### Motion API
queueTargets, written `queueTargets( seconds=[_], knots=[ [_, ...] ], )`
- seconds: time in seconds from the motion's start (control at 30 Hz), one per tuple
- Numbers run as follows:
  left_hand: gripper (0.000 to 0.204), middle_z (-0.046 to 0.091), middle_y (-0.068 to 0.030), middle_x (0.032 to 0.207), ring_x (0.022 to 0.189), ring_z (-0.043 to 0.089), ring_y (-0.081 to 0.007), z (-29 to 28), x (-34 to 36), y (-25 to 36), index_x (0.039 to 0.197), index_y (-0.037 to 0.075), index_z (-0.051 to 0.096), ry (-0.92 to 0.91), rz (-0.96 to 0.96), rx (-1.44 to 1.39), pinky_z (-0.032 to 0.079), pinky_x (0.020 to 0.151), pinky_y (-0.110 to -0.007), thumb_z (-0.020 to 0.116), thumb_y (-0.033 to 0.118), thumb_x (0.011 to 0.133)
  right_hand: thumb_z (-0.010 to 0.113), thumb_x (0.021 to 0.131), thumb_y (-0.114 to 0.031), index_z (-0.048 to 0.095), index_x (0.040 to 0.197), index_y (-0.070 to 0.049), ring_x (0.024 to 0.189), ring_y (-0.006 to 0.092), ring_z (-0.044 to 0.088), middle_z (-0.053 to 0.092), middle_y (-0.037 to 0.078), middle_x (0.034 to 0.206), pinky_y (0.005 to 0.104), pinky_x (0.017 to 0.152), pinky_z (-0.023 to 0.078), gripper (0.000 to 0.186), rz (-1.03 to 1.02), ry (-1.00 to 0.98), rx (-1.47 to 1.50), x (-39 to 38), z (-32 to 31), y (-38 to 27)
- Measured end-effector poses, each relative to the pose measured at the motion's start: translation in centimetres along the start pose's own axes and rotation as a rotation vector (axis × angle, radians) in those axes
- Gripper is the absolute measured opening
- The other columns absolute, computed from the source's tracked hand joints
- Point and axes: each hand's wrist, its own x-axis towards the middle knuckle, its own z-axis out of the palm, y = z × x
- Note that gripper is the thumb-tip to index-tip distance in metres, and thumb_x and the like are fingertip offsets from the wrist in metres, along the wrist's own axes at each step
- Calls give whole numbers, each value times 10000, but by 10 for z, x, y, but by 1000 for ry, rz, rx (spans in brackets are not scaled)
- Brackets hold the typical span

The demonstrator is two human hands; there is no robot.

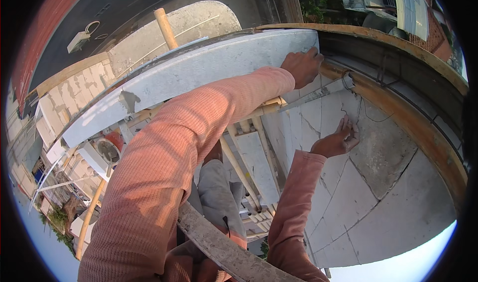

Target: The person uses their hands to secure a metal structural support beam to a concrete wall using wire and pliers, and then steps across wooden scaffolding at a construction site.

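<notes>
Left hand (302, 68) gripped the long whitish flat board (199, 64), right hand (339, 138) pinched thin dark wire (343, 111), which sloppy fingers could've lost.

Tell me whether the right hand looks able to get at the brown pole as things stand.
Probably yes: the right hand is near the brown pole, with nothing bulky visible between them, though depth is uncertain.

This is an outdoor building site, well above ground: an unplastered curved-looking wall of large pale-grey blocks (393, 232) with open joints, round tan scaffold-like poles (166, 29), and a reddish-brown tiled roof (439, 42) beyond show it.
</notes>
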Motion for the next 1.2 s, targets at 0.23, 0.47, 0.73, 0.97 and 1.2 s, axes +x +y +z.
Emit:
queueTargets(
  seconds=[0.23,0.47,0.73,0.97,1.2],
  knots=[
    [313,577,-132,1144,872,691,-319,3,23,4,1160,54,623,-98,54,245,546,690,-443,609,101,851,572,939,-88,431,1052,20,1061,304,644,557,178,1077,403,1020,520,210,-136,9,115,2,16,-58],
    [201,666,-132,1021,885,680,-313,5,26,-13,1014,65,692,12,216,295,524,770,-462,629,141,839,604,923,-101,424,1072,19,1115,287,607,547,183,1119,392,1053,488,262,-182,23,164,5,-2,-64],
    [273,713,-154,1068,1015,668,-331,-29,38,13,1067,136,740,-177,-74,-394,504,939,-429,594,289,895,565,958,-109,525,1033,48,1143,316,588,549,142,1085,440,1055,466,179,-41,-200,153,18,-15,-57],
    [277,714,-153,1064,979,677,-291,-37,44,25,1060,59,741,-277,-313,-559,518,900,-382,622,233,880,509,972,-85,537,1061,65,1136,351,589,579,151,1034,476,1073,441,176,-170,-248,256,28,-37,-47],
    [291,705,-178,1049,959,676,-282,-35,39,43,1052,16,734,-171,-454,-717,511,878,-368,652,232,875,501,971,-77,533,1097,77,1171,340,572,589,198,1149,435,1088,416,201,-37,-375,295,26,-26,-54]
  ],
)
